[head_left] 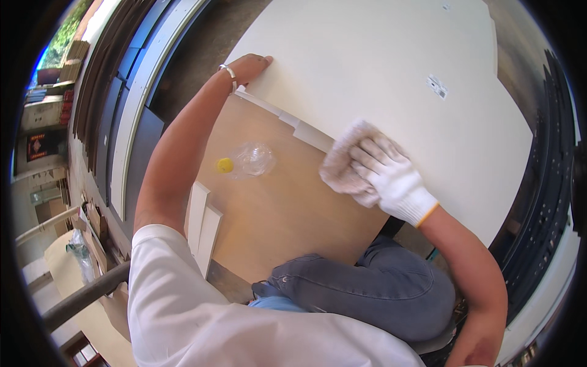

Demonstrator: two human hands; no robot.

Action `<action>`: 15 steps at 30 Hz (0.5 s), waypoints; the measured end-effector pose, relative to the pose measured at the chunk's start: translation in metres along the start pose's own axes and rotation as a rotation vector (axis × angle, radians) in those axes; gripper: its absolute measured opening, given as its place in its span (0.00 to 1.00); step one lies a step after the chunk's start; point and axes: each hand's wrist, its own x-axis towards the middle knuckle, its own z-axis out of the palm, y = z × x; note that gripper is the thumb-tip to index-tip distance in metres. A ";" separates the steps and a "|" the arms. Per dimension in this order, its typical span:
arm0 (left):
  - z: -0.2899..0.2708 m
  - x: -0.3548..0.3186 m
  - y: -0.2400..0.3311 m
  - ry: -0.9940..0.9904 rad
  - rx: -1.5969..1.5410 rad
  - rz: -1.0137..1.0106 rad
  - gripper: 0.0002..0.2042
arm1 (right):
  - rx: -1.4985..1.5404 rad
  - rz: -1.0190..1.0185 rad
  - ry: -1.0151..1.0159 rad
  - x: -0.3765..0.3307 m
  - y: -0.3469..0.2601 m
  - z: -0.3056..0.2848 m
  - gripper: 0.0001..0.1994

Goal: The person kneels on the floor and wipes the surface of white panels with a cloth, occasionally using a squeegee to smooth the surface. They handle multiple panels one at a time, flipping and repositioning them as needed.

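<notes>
My bare left hand, with a bracelet on its wrist, grips the left edge of a large white panel. Part of its fingers is hidden. A knitted white glove with an orange cuff covers my right hand. Its fingers press on a bunched, pale brownish cloth at the panel's near edge; both are slightly blurred. Between my arms lies a brown board, and on it a clear plastic bottle with a yellow cap rests on its side.
Pale narrow strips lie left of the bottle. A small printed sticker is on the white panel. Dark perforated metal bars run along the right, and long panels stand at the left. My bent leg is close to the brown board.
</notes>
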 end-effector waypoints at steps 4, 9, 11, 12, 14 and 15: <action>-0.009 0.003 0.001 -0.023 -0.061 -0.039 0.30 | 0.033 0.032 0.009 0.115 -0.016 0.038 0.25; -0.015 0.003 0.013 -0.028 0.002 -0.119 0.31 | 0.035 0.041 -0.050 0.222 -0.032 0.060 0.29; -0.018 -0.001 0.019 0.014 0.186 -0.032 0.31 | 0.133 0.187 -0.066 0.240 -0.040 0.062 0.28; -0.020 -0.003 0.021 0.011 0.127 -0.039 0.31 | 0.124 0.188 -0.055 0.240 -0.042 0.060 0.25; -0.020 -0.008 0.024 -0.013 -0.037 -0.154 0.29 | 0.072 0.064 -0.036 0.215 -0.041 0.053 0.23; -0.020 -0.011 0.023 -0.021 -0.060 -0.151 0.29 | 0.035 0.036 -0.112 0.191 -0.035 0.045 0.23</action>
